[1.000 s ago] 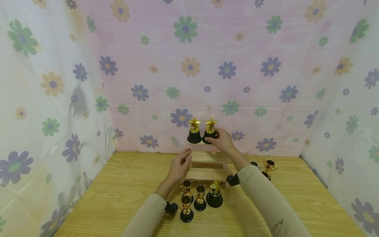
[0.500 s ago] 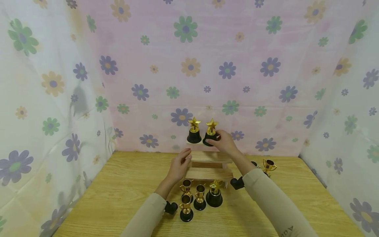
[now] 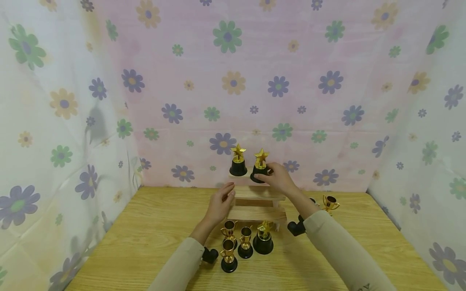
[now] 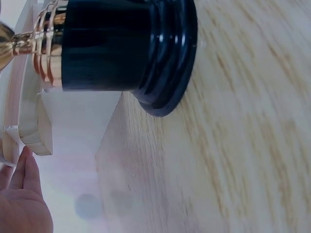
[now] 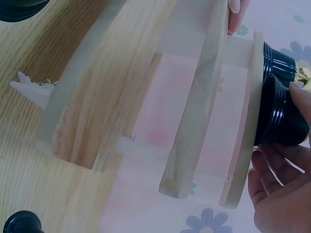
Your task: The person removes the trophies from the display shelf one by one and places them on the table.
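Observation:
A stepped wooden stand (image 3: 255,213) rises at the middle of the table. On its top step, at the left, stands a gold star trophy (image 3: 238,166) with a black base. Beside it, my right hand (image 3: 278,178) pinches the black base of a second star trophy (image 3: 259,173) between thumb and fingers. In the right wrist view this trophy's base (image 5: 282,111) is at the top board, slightly tilted; whether it rests fully there I cannot tell. My left hand (image 3: 220,204) has its fingers fairly straight against the stand's left end, also seen in the left wrist view.
In front of the stand are several small gold cup trophies (image 3: 245,240) and another star trophy (image 3: 263,240). More cups (image 3: 330,203) stand at the right, partly behind my right arm. Flowered cloth (image 3: 233,101) encloses the table (image 3: 153,226) on the back and sides.
My right hand has shifted the second star trophy slightly right and towards me, so the gap between the two star trophies has widened. The left hand has stayed in place.

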A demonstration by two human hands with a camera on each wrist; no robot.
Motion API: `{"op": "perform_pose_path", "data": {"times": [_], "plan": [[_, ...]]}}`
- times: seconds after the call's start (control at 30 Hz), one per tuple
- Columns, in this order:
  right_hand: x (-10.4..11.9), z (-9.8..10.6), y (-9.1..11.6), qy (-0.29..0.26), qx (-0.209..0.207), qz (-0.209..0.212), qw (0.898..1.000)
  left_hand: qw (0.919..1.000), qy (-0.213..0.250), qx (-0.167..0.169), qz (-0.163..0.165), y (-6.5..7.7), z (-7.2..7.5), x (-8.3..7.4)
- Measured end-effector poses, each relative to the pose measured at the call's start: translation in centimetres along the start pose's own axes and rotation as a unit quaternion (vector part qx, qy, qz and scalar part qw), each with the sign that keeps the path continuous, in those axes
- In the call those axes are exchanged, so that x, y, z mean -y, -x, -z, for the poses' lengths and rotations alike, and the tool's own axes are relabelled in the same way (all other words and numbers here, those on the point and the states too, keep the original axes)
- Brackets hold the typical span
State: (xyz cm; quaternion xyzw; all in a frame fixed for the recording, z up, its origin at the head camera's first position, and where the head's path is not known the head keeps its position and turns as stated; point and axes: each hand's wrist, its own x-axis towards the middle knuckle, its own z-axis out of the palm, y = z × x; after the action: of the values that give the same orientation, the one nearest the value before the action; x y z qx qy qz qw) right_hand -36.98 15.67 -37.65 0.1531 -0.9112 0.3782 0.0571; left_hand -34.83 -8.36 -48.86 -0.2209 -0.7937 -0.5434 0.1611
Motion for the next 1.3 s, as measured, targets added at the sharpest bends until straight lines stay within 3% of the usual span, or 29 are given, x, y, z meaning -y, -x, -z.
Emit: {"op": "perform_pose_path", "data": {"times": [0.93,1.13,1.3], "plan": [[-0.3,1.3,2.8,0.002,0.016,0.043,0.999,0.9999,0.016,-0.002,-0.001,-0.1,-0.1,0.3],[-0.6,1.2,4.0,0.001,0.025,0.03,0.999,0.9997,0.017,-0.018,0.001,0.0,-0.3,-0.2],[-1.1,1.0,4.7,0.004,0.021,0.028,0.999,0.9999,0.007,-0.012,0.0,0.0,-0.2,-0.2]]}}
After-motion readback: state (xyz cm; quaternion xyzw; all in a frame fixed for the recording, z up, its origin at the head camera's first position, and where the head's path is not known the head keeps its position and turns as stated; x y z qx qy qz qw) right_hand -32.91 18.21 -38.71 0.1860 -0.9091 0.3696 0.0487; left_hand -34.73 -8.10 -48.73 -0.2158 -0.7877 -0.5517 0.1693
